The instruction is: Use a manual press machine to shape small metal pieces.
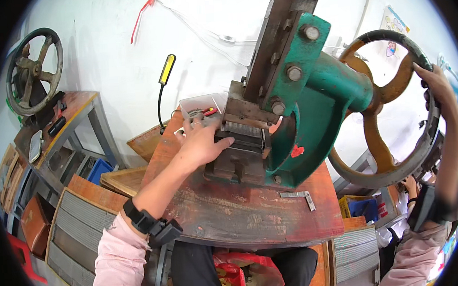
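Gripping handwheel (393, 108), right hand (437, 88) closed, left hand (203, 144) open-fingered on press die (240, 153)

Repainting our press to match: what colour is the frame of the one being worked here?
Teal green, worn, on the press frame, with a red patch low on it. The head view shows it best.

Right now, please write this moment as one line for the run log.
left hand: on press bed | right hand: gripping wheel | metal strips: on table

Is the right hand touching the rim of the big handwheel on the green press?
Touching. The head view shows the right hand wrapped over the rim of the handwheel, its fingers curled around the rim's outer edge with no gap.
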The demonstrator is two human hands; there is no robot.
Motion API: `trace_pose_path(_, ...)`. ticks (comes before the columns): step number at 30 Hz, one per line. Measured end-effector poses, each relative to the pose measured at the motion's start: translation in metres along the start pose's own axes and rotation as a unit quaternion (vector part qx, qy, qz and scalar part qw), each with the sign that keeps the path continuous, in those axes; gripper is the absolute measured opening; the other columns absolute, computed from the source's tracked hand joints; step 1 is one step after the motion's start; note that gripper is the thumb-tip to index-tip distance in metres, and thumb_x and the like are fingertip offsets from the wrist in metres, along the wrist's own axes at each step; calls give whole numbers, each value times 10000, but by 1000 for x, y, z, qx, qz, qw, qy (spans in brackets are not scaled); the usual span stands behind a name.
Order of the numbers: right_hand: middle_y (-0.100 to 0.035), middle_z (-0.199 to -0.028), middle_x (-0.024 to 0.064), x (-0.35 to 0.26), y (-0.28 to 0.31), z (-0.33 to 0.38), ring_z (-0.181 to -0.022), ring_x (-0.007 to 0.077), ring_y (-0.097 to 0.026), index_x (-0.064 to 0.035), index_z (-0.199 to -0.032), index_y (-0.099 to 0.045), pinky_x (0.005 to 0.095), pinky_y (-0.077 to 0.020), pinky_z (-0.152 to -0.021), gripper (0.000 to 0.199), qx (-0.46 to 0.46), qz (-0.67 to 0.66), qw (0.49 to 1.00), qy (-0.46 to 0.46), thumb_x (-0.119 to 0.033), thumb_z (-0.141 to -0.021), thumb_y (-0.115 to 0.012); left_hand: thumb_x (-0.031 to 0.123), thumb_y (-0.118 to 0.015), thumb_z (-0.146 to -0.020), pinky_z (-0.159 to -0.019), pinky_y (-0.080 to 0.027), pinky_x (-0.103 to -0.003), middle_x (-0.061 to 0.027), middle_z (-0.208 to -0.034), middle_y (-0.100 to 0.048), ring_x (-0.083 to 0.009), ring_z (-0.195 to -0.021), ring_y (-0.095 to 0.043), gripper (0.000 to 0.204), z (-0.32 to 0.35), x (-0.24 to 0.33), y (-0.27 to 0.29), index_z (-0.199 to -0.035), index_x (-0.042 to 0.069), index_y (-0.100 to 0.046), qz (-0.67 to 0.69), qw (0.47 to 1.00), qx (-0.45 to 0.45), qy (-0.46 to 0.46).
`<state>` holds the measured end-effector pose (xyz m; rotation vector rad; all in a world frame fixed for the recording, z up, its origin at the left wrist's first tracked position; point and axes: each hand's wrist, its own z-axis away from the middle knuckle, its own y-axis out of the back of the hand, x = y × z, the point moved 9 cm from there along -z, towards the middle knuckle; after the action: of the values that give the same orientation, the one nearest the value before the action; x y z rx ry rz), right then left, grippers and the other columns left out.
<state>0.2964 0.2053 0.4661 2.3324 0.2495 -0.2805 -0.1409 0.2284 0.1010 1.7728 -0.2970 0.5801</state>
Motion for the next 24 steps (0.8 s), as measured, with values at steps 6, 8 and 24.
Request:
trace_pose_path(6, -500, -656, 2, 10, -6, -52, -483, 58, -473, -37, -901, -549, 218, -440, -398, 437, -54, -52, 997, -20, -461, -849, -642, 280, -841, -717, -1052, -365, -425, -276, -1303, -437, -350, -1272, -404, 1024, 20, -21, -13, -1367, -139, -170, 376, 908, 173, 65)
trace_pose_path(8, -521, -717, 25, 11, -14, -27, -548, 77, -501, -16, -953, -546, 238, -464, -455, 407, -15, -110, 994, -14, -402, -863, -638, 234, -819, -747, -999, -433, -371, -232, -1277, -485, -280, -1206, -488, 908, 14, -18, -35, -1354, -113, -241, 552, 828, 64, 71)
trace_pose_path(24, -562, -698, 17, 82, -61, 178, -600, 101, -547, 1, -996, -620, 233, -444, -579, 304, 195, -225, 954, -40, -285, -905, -668, 156, -773, -797, -922, -481, -312, -171, -1113, -623, -203, -1035, -604, 662, 14, -9, -34, -1271, -85, -378, 578, 814, 29, 34)
